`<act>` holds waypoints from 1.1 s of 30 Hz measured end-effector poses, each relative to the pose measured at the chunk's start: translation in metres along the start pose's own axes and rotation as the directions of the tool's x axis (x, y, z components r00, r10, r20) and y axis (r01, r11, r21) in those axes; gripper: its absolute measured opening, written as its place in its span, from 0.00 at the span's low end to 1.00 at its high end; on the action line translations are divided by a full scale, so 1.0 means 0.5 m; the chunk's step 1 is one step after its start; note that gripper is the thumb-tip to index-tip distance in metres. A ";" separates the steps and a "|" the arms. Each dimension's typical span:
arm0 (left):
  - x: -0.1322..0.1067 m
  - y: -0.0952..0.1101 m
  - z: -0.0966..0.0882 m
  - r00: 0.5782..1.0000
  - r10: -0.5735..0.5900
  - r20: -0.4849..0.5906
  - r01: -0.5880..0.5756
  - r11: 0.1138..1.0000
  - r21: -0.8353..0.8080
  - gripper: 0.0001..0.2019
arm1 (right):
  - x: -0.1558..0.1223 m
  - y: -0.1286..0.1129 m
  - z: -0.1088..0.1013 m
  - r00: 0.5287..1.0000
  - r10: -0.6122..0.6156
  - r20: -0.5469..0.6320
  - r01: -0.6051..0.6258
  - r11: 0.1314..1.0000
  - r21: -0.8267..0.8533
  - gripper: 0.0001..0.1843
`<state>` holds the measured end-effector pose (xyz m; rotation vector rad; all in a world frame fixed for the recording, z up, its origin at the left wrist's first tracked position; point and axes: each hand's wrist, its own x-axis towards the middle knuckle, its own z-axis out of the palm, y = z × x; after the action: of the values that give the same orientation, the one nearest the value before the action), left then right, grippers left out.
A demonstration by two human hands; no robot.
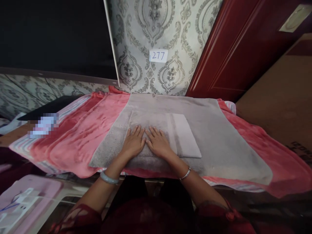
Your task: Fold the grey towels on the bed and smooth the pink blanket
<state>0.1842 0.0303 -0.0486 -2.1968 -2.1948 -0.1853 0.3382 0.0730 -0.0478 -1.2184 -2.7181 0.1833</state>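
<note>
A folded grey towel (174, 144) with a paler striped end lies on a larger grey cloth (219, 139). Flat on the towel's left half rests my left hand (134, 141), its fingers pointing away from me and slightly apart. My right hand (158, 141) presses beside it, also flat and open, with the two thumbs close together. Neither hand grasps anything. Part of the towel is hidden under my palms. Beneath the grey cloth spreads a pink plush blanket (90, 126) that shows at both sides.
A large dark screen (53, 35) stands at the back left. Behind the table, the patterned wall (156, 29) carries a paper label (158, 55) reading 277. A cardboard box (278, 91) and a red door (226, 42) bound the right. A pink-topped stool (41, 191) sits lower left.
</note>
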 end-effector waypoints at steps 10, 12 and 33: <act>-0.004 0.002 0.001 0.999 0.001 -0.045 -0.003 0.999 -0.041 0.29 | -0.041 0.034 0.001 0.991 0.119 -0.053 -0.118 0.993 0.026 0.34; -0.005 0.000 0.003 0.998 -0.001 -0.057 -0.002 0.998 -0.064 0.29 | -0.061 0.059 -0.002 0.977 0.197 -0.083 -0.194 0.980 0.034 0.33; 0.028 0.239 0.024 0.955 0.297 0.001 -0.295 0.949 -0.114 0.36 | -0.121 0.210 0.030 0.924 0.242 -0.295 -0.266 0.963 -0.045 0.29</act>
<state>0.3040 0.0451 -0.0514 -2.5628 -1.8712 -0.2864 0.4516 0.0965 -0.0863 -1.4914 -2.3358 -0.0767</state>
